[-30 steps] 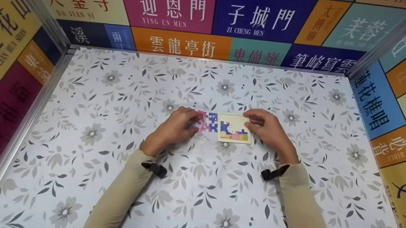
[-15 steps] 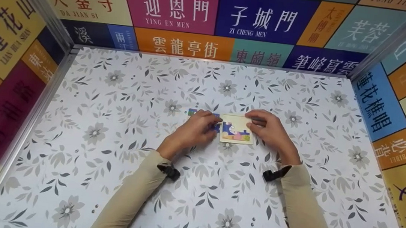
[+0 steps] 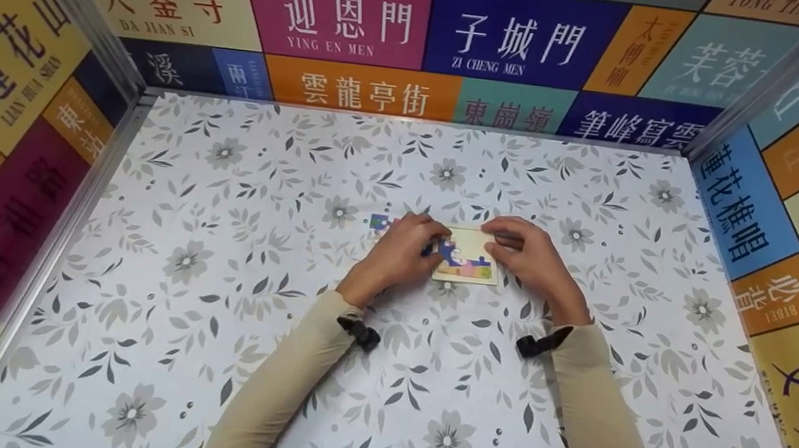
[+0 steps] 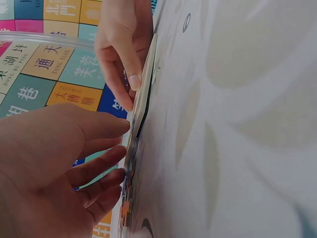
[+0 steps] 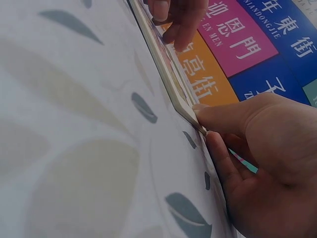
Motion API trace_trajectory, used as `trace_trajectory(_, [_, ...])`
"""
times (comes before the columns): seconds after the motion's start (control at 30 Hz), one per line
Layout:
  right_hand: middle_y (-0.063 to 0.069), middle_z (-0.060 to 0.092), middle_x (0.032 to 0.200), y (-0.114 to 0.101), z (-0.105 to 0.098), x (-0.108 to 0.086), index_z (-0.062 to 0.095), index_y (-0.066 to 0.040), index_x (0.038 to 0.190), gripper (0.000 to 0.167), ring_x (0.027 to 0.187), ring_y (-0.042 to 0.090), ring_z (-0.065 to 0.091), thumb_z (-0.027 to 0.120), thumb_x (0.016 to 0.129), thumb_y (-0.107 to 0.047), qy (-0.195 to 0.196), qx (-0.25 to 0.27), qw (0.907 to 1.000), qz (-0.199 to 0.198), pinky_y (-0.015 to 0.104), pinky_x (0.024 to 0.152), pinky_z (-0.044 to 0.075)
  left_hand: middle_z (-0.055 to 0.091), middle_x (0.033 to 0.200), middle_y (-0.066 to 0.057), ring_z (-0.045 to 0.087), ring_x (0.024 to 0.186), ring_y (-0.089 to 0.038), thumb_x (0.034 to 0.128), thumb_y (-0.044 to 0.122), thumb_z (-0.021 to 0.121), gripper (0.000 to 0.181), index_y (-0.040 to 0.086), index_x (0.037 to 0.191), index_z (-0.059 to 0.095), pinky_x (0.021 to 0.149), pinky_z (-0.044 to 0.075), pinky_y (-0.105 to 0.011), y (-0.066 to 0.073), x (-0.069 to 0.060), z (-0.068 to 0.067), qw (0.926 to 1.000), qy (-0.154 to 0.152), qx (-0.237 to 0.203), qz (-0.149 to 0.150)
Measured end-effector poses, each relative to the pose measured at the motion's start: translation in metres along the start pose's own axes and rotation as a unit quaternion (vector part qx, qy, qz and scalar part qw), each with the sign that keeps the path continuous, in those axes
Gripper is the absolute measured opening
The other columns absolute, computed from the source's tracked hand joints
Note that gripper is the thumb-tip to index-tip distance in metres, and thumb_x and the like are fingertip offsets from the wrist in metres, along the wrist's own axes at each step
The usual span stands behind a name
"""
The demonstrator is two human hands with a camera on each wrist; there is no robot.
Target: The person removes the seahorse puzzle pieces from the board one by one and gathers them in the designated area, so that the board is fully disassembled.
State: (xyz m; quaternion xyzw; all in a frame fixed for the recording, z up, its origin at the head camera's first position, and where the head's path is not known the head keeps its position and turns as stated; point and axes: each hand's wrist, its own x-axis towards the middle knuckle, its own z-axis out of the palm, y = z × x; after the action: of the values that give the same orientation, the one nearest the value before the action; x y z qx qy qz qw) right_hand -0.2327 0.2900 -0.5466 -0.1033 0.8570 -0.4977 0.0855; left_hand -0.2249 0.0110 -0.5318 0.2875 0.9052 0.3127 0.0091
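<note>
A small cream jigsaw puzzle tray [image 3: 471,239] lies on the table, with blue, pink and yellow pieces [image 3: 469,268] along its lower and left parts. My right hand [image 3: 531,256] pinches the tray's right edge, thumb on top, as the right wrist view shows. At the left edge, my left hand [image 3: 404,253] reaches over with thumb and fingers apart and lightly bent. Its fingertips touch the tray's edge and the pieces beside it in the left wrist view; no piece shows between them. Loose pieces [image 3: 379,222] of blue, green and pink lie left of the tray, mostly hidden under this hand.
The table [image 3: 321,409] wears a white cloth with grey flowers and leaves. Upright panels [image 3: 354,19] with coloured lettered blocks stand at the back and both sides, joined by metal corner posts [image 3: 70,4].
My left hand has moved right, from the loose pieces onto the tray's left edge, uncovering blue and green pieces behind it. My right hand keeps its place on the tray.
</note>
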Motion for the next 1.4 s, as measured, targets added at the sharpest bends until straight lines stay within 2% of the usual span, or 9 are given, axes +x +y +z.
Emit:
trace_trajectory(0.27, [0.011,0.062,0.151,0.002,0.001,0.0,0.075,-0.009,0.135,0.033,0.137,0.033,0.065,0.074,0.102,-0.01,0.003,-0.002,1.0,-0.006,0.046,0.118,0.051,0.076,0.12,-0.01,0.066,0.11,-0.031,0.0932,0.016,0.081,0.035,0.006,0.126,0.077,0.1,0.053,-0.045,0.001,0.001,0.002,0.9999,0.008,-0.008,0.002])
trace_trajectory(0.5, [0.012,0.063,0.15,0.001,0.001,0.0,0.075,-0.009,0.135,0.033,0.136,0.033,0.065,0.075,0.102,-0.01,0.003,-0.008,0.9999,-0.015,0.045,0.117,0.052,0.076,0.123,-0.01,0.066,0.115,-0.03,0.0948,0.016,0.081,0.034,0.007,0.127,0.077,0.105,0.052,-0.044,-0.002,0.0,0.004,0.9996,0.004,-0.026,-0.005])
trace_trajectory(0.7, [0.01,0.063,0.15,0.001,0.0,0.0,0.075,-0.011,0.134,0.032,0.137,0.033,0.065,0.075,0.102,-0.011,0.0,0.001,0.9999,-0.013,0.048,0.118,0.051,0.076,0.123,-0.01,0.066,0.116,-0.03,0.0943,0.014,0.081,0.033,0.008,0.126,0.078,0.105,0.051,-0.044,-0.004,0.0,0.005,0.9993,0.005,-0.037,0.001])
trace_trajectory(1.03, [0.015,0.06,0.152,-0.002,0.002,-0.002,0.073,-0.005,0.136,0.033,0.139,0.036,0.062,0.073,0.103,-0.007,0.004,0.006,1.0,-0.002,0.051,0.12,0.049,0.074,0.123,-0.013,0.064,0.116,-0.033,0.0948,0.01,0.08,0.033,0.006,0.127,0.077,0.105,0.05,-0.048,-0.001,-0.001,0.006,0.9988,0.013,-0.045,0.014])
trace_trajectory(1.2, [0.022,0.058,0.153,-0.02,0.003,-0.007,0.07,0.004,0.136,0.034,0.141,0.042,0.059,0.069,0.103,0.0,0.001,0.017,0.9999,0.001,0.055,0.121,0.046,0.068,0.129,-0.014,0.06,0.12,-0.033,0.0969,0.012,0.078,0.041,0.006,0.137,0.071,0.106,0.048,-0.047,0.001,-0.003,0.006,0.999,0.011,-0.044,0.001])
trace_trajectory(1.33, [0.023,0.058,0.153,-0.034,0.002,-0.012,0.069,0.005,0.137,0.034,0.14,0.042,0.06,0.069,0.103,0.001,-0.003,0.012,0.9999,0.001,0.056,0.121,0.046,0.065,0.128,-0.014,0.057,0.117,-0.032,0.0982,0.01,0.076,0.044,0.005,0.141,0.069,0.103,0.047,-0.046,0.003,-0.003,0.007,0.9993,0.012,-0.036,0.002])
trace_trajectory(1.4, [0.022,0.058,0.153,-0.033,0.002,-0.011,0.07,0.004,0.137,0.034,0.14,0.043,0.06,0.069,0.103,0.001,-0.004,0.01,0.9999,0.004,0.056,0.121,0.046,0.064,0.127,-0.013,0.057,0.116,-0.032,0.0984,0.009,0.075,0.04,0.005,0.138,0.071,0.103,0.047,-0.046,0.003,-0.003,0.008,0.9993,0.015,-0.032,0.007])
